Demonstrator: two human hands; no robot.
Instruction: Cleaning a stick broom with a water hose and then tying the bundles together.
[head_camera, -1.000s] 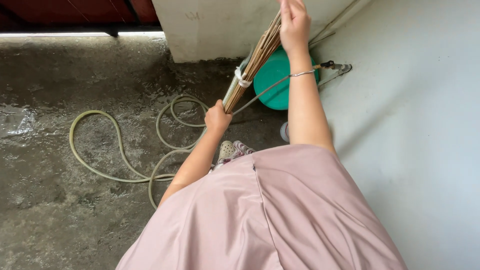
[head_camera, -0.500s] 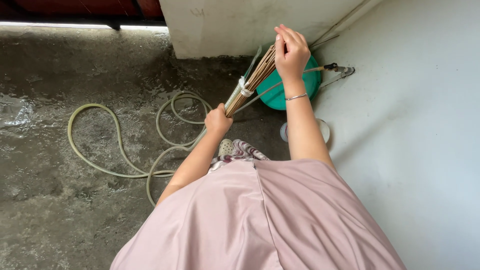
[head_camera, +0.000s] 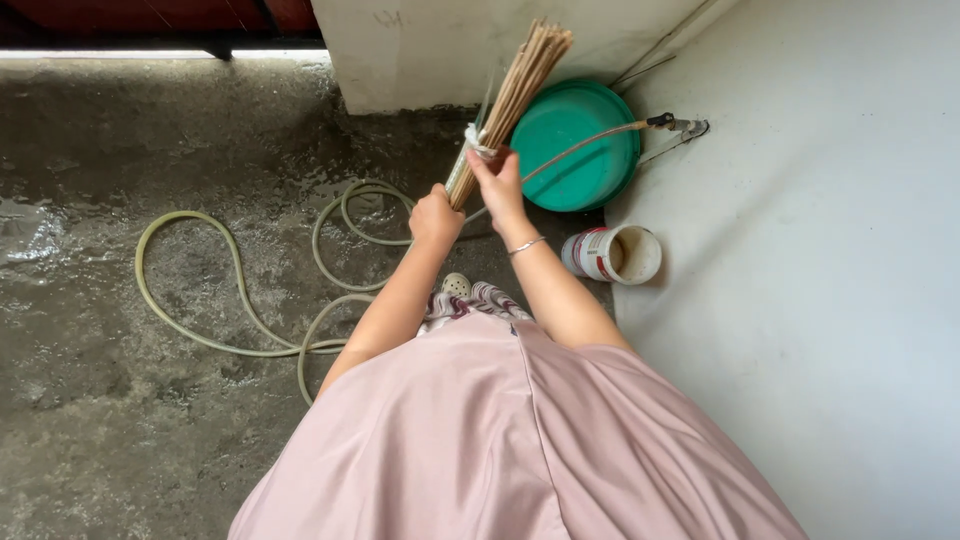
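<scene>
We hold a bundle of thin brown sticks (head_camera: 523, 72), like a stick broom, up in front of us with both hands. Our left hand (head_camera: 436, 218) is shut tight around the low end of the bundle. Our right hand (head_camera: 500, 186) sits just above it, and its fingers (head_camera: 484, 162) curl closed around the sticks right by the white tie (head_camera: 477, 142) that binds them. The bundle leans up and away from us, and its cut ends point toward the pale wall (head_camera: 430, 50). It does not touch the floor. There is a thin bracelet (head_camera: 527, 244) on our right wrist. Behind the sticks a green basin (head_camera: 585, 150) lies on the wet floor (head_camera: 120, 130), close to the corner. A thin hose runs over the basin to a tap (head_camera: 682, 127) on the side wall. A small white tub (head_camera: 612, 254) lies on its side near the basin. A long pale hose (head_camera: 195, 290) loops over the floor on our left. Our pink skirt (head_camera: 520, 440) fills the bottom of the view, and a shoe (head_camera: 455, 286) peeks out. We think the step in hand is getting a good grip on the bundle near its tie. Any move with it calls for both hands to stay firm, so the sticks do not slip or spread.
</scene>
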